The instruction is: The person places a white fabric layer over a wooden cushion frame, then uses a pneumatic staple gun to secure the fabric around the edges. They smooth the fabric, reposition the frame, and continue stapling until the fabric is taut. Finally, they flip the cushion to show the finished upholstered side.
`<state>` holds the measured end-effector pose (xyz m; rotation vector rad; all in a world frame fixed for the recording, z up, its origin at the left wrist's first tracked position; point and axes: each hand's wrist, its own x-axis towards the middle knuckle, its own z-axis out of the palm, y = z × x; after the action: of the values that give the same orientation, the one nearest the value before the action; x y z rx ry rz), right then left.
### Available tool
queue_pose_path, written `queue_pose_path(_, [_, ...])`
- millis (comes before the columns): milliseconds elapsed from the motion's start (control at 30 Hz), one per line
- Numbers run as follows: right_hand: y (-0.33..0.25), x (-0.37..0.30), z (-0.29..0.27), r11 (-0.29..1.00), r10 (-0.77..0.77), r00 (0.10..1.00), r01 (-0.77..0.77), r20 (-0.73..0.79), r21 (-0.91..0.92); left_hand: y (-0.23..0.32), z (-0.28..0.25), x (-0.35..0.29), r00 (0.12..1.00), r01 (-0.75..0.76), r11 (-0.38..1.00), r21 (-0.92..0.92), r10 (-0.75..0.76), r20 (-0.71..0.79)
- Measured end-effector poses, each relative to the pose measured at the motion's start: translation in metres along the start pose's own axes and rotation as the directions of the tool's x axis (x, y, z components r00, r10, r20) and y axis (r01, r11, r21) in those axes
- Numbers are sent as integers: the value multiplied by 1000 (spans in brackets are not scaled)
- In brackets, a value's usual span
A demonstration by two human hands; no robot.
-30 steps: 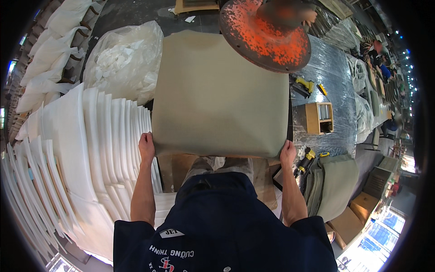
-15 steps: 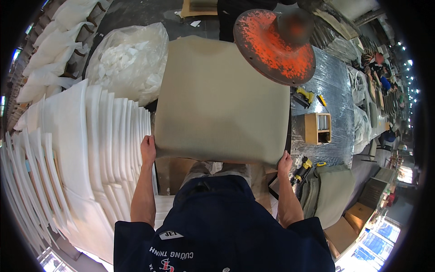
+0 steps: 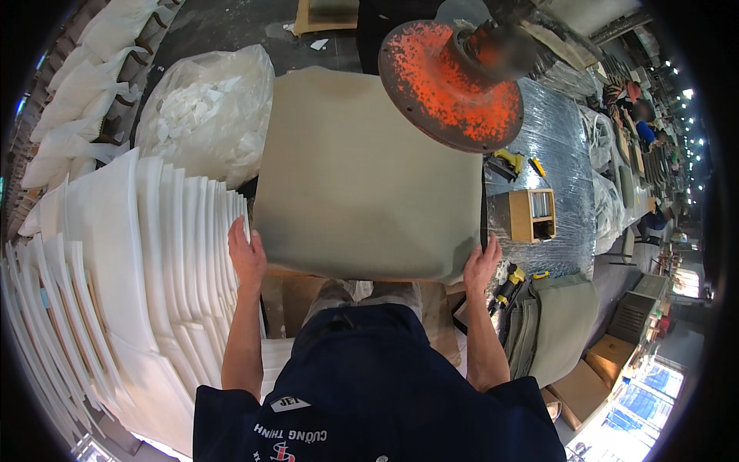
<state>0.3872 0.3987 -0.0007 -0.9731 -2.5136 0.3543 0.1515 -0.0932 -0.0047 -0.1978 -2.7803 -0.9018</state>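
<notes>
A grey-green fabric cover (image 3: 369,177) lies smooth over a broad, roughly square cushion-like block in front of me. At its near left corner is my left hand (image 3: 248,254), fingers stretched along the side edge and thumb apart. My right hand (image 3: 483,263) lies against the near right corner, its fingers likewise extended. Both hands touch the fabric without pinching it. A round metal disc (image 3: 454,88) with worn orange paint overhangs the far right corner and hides it. Below the front edge of the fabric, a thin brownish strip shows.
White foam sheets (image 3: 108,269) stand stacked at left, beside a clear plastic bag (image 3: 208,115) of white scraps. At right, a film-wrapped table (image 3: 570,154) carries a yellow-and-black staple gun (image 3: 508,162) and a small wooden box (image 3: 531,215). Folded grey-green fabric pieces (image 3: 566,323) lie nearer.
Both hands have loosened from gripping the near corners to lying with fingers extended along the sides. The fabric's front edge now looks straighter. The whole view has shifted slightly.
</notes>
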Motion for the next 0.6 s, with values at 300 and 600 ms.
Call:
queue_pose_path(300, [-30, 1, 25, 1000, 23, 983, -22, 180, -8, 18, 23, -3, 988, 50, 999, 12, -52, 146])
queue_pose_path(600, [-12, 3, 25, 1000, 17, 958, -21, 285, 11, 25, 15, 0, 953, 241, 970, -45, -227, 202])
